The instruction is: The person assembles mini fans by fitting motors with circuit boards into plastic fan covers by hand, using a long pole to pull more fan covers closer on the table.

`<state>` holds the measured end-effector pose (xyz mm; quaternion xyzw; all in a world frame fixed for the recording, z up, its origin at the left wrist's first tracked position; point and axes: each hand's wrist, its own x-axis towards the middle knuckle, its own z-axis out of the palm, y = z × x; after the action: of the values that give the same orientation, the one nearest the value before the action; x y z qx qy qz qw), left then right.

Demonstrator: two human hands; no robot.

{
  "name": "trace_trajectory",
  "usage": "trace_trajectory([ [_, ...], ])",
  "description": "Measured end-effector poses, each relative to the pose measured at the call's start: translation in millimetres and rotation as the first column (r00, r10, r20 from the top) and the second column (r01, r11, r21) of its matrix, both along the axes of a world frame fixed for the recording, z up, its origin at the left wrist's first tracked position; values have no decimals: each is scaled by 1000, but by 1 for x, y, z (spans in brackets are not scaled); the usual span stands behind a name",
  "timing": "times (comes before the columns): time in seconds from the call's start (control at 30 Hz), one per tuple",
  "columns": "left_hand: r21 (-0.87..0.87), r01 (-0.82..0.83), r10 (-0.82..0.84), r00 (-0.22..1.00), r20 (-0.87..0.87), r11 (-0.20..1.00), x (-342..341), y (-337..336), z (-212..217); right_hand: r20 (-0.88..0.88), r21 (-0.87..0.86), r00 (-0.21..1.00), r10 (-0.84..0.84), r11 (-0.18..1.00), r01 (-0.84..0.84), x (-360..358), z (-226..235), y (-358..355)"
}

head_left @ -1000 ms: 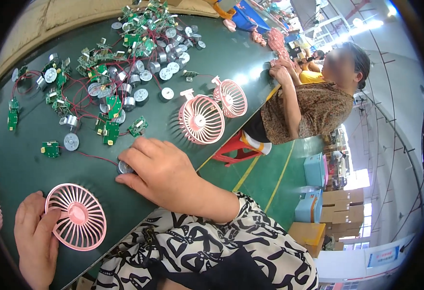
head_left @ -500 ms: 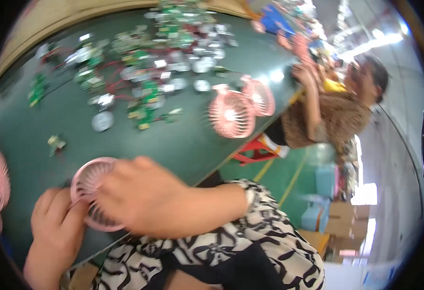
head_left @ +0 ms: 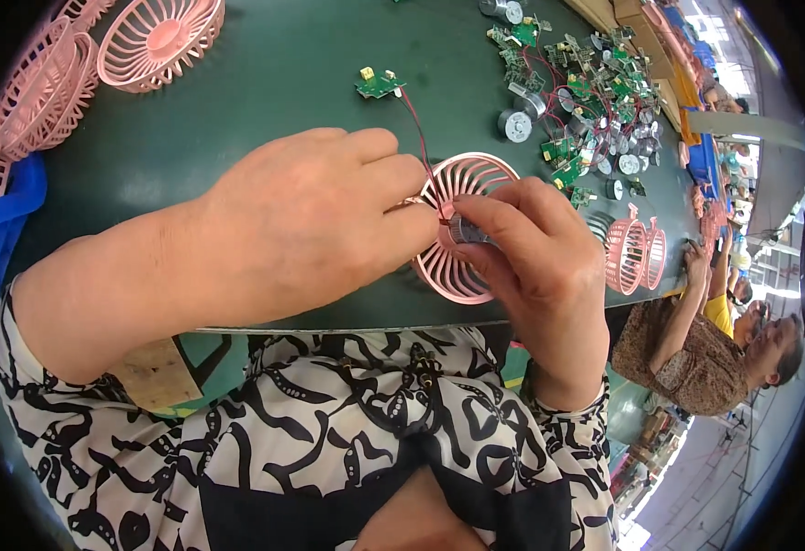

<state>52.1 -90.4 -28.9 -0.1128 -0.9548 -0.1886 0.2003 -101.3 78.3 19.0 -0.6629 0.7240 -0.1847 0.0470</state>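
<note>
Small silver motor (head_left: 469, 231) is pinched in right hand (head_left: 531, 266), over pink fan grille (head_left: 458, 230) steadied by left hand (head_left: 301, 220) w/ curled fingers; not yet seated. More parts (head_left: 586, 110) at 1 o'clock on tabletop (head_left: 265, 83).

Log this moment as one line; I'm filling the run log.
left hand: steadies pink fan grille | right hand: pinches small motor at grille centre | red wire to circuit board

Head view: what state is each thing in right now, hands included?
Left hand: over the pink fan grille, fingers at its rim.
Right hand: pinching the small motor.
Pink fan grille: flat at the table edge.
Small motor: held over the grille.
Circuit board: on the table, red wire attached.
Spare grille: lying untouched.
</note>
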Motion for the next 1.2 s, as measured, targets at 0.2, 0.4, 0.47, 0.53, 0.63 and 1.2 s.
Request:
trace_trajectory([
  [0.2,1,1,-1,1000,-14,1000,-1,-5,1,-92,84,995,26,996,-18,1,8,-7],
  [0.4,-80,7,-5,1000,26,997,-1,1,8,-48,-71,997,59,995,-63,-1,-6,21],
  [0.47,-86,32,-29,999,29,996,-4,-1,7,-34,-93,987,159,983,-161,-6,-15,33],
  [0.53,-95,65,-60,996,61,993,-7,-2,8,-143,-104,982,125,985,-141,-4,-29,43],
  [0.63,-15,125,-121,982,144,992,-4,-7,10,-221,-149,966,136,974,-171,-2,-41,45],
  [1.2,-412,-887,886,349,-305,207,-136,-214,90,-56,-181,979,195,962,-202,-10,-38,43],
])
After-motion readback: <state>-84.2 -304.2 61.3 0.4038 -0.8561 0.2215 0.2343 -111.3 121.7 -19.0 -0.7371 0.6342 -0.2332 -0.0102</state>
